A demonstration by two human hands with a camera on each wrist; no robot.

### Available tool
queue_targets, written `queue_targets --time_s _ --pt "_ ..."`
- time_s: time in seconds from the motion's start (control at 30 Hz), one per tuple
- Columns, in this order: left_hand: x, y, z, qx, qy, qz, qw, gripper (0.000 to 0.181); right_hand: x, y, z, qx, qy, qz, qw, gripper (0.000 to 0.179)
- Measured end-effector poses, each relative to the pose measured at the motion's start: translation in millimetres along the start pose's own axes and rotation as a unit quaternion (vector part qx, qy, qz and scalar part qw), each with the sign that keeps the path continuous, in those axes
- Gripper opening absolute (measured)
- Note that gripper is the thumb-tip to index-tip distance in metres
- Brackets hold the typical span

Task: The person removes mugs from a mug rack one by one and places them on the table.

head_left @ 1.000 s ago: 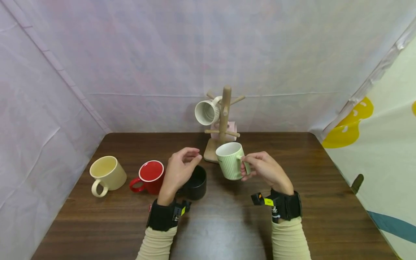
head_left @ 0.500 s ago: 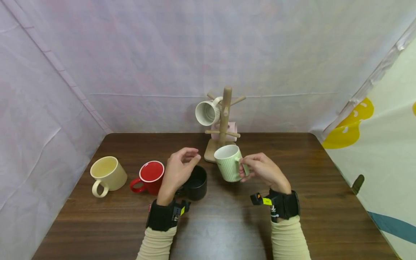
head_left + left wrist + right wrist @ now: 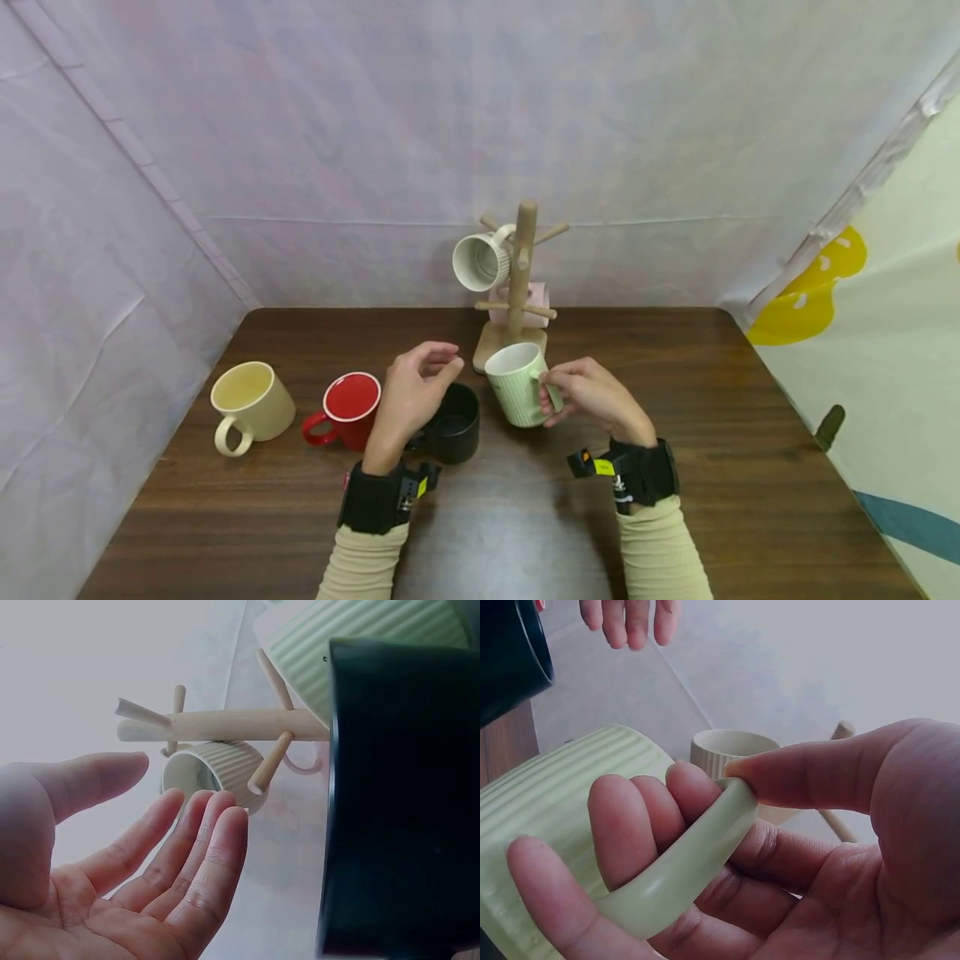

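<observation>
My right hand (image 3: 592, 396) grips the handle of a light green ribbed mug (image 3: 516, 390), which tilts to the left in the head view. In the right wrist view several fingers pass through the green handle (image 3: 679, 874) and the thumb pinches its top. Over the black mug (image 3: 456, 429) hovers my left hand (image 3: 416, 392), fingers loosely bent, with nothing in its palm in the left wrist view. Behind the green mug stands a wooden mug tree (image 3: 519, 275). A white ribbed mug (image 3: 480, 261) hangs from an upper peg, and a pink mug (image 3: 537, 304) sits lower behind the post.
A red mug (image 3: 352, 400) stands left of the black mug, partly behind my left hand. Farther left is a pale yellow mug (image 3: 255, 404) with its handle toward the front. The dark wooden table (image 3: 750, 467) meets fabric walls (image 3: 360, 150) at its back and sides.
My right hand has moved left and slightly nearer with the green mug, which leans a bit more and comes closer to the black mug. My left hand has stayed in place.
</observation>
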State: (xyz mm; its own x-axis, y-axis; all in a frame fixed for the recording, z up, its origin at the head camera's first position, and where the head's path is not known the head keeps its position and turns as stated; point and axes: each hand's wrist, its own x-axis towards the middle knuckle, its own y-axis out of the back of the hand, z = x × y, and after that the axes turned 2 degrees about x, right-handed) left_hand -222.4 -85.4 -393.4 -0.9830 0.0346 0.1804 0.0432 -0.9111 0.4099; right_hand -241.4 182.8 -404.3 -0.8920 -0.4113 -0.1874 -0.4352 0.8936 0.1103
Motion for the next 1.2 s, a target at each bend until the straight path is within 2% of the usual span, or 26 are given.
queue_targets --time_s 0.77,1.2 --pt "-1.8 -1.8 -2.7 0.004 0.008 -0.004 0.9999 0.026 7.3 -12 7 -0.009 -0.009 -0.017 0.9998 0.035" --pt "-0.4 -0.6 -2.6 0.002 0.012 -0.004 0.9999 0.026 10.8 -10 9 -0.006 -0.007 -0.024 0.9997 0.036"
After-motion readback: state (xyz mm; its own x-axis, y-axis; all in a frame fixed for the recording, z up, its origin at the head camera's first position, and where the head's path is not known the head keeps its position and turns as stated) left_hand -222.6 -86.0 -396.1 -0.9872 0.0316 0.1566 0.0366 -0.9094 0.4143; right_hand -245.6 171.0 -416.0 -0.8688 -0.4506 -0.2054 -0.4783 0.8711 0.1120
